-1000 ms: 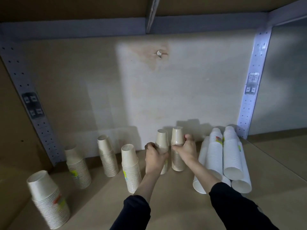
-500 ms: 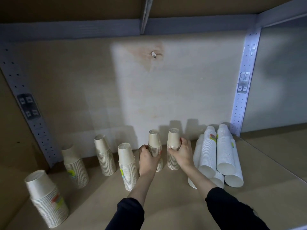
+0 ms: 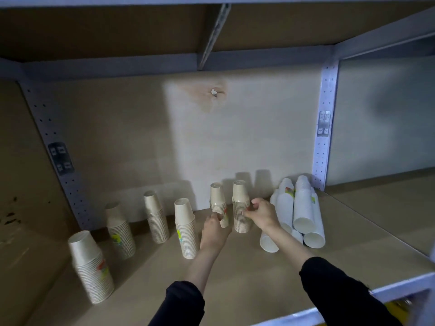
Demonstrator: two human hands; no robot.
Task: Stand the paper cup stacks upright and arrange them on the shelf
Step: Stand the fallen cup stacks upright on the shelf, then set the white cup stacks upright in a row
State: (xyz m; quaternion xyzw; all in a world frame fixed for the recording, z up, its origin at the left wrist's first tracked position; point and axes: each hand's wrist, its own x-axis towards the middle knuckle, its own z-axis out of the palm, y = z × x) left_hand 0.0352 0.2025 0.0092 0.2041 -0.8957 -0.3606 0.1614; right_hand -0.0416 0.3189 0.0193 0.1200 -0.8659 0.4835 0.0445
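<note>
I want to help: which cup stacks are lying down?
The white stacks on the right, piled on their sides; the beige stacks all stand upright.

dim, soft picture; a pale light patch falls on the back panel [image 3: 211, 137], cup stacks [image 3: 240, 205] cast shadows there, edges bend, corners blur.

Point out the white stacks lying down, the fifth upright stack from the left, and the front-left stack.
white lying stacks [image 3: 303, 208]: head view, top stack's side.
fifth upright stack [image 3: 216, 195]: head view, top cup's wall.
front-left stack [image 3: 90, 267]: head view, mid side.
</note>
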